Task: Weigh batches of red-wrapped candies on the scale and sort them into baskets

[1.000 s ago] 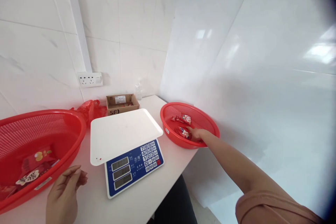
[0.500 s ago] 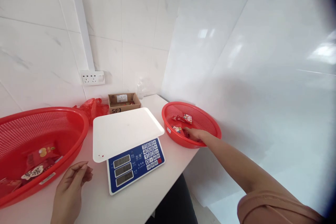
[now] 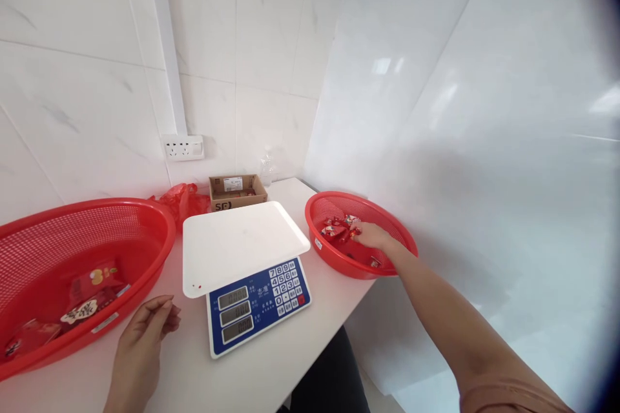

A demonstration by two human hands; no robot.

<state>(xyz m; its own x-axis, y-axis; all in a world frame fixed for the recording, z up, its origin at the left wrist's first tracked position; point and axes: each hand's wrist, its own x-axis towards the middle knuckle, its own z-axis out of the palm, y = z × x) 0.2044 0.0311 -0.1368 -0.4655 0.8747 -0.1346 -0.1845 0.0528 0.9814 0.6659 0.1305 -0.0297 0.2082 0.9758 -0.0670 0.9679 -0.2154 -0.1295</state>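
My right hand (image 3: pixel 372 236) reaches into the small red mesh basket (image 3: pixel 387 216) at the table's right corner. Its fingers are closed around small red snack packets (image 3: pixel 339 228) that lie in a cluster in the basket. My left hand (image 3: pixel 143 342) rests on the white table near the front edge, fingers loosely curled and apart, holding nothing. It sits between the big red basket (image 3: pixel 145 219) and the scale (image 3: pixel 247 271). The scale has a bare white tray and a blue keypad panel.
The big basket on the left holds a few red packets (image 3: pixel 92 287). A small cardboard box (image 3: pixel 237 191), a red plastic bag (image 3: pixel 181 197) and a clear plastic item stand by the tiled wall. A wall socket (image 3: pixel 183 147) is above. The table edge drops off at right.
My right hand has moved further back in the small basket, onto the cluster of packets. My left hand has stayed put; the view has shifted slightly left.
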